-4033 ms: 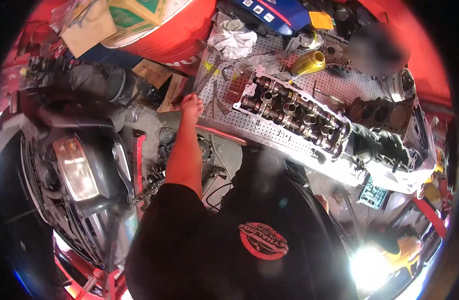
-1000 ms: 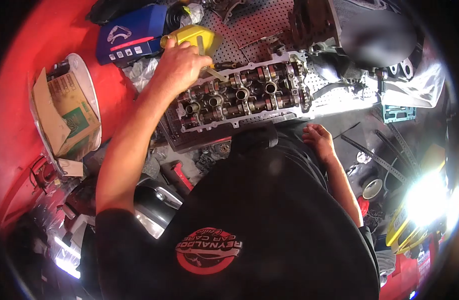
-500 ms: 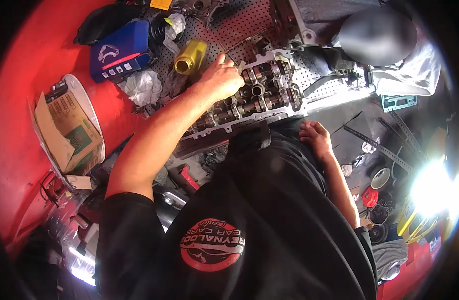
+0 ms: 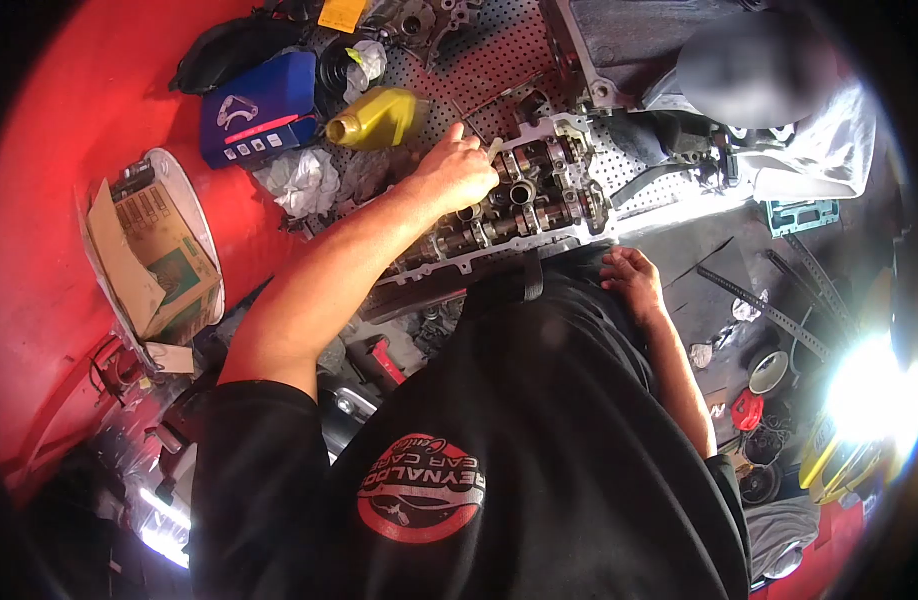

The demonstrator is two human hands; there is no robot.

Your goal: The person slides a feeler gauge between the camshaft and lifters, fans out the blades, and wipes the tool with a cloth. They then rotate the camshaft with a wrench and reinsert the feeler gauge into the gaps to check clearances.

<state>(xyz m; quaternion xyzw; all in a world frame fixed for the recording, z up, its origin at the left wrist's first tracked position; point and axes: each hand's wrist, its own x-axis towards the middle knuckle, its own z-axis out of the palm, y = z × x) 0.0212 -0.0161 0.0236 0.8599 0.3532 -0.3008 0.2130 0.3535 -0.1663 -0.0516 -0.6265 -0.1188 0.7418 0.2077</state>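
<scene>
Cylinder head (image 4: 524,205) under left hand (image 4: 457,175), right hand (image 4: 634,282) beside

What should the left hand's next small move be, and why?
Probably lower the thin pale strip into the cylinder head beside the camshafts. The left hand pinches it, tip over the head's far edge; whether it touches is unclear. The right hand rests idle at the bench edge.

Perforated metal bench (image 4: 499,50) with cylinder head (image 4: 524,205), yellow bottle (image 4: 374,118) and crumpled white rag (image 4: 299,182) on top.
</scene>
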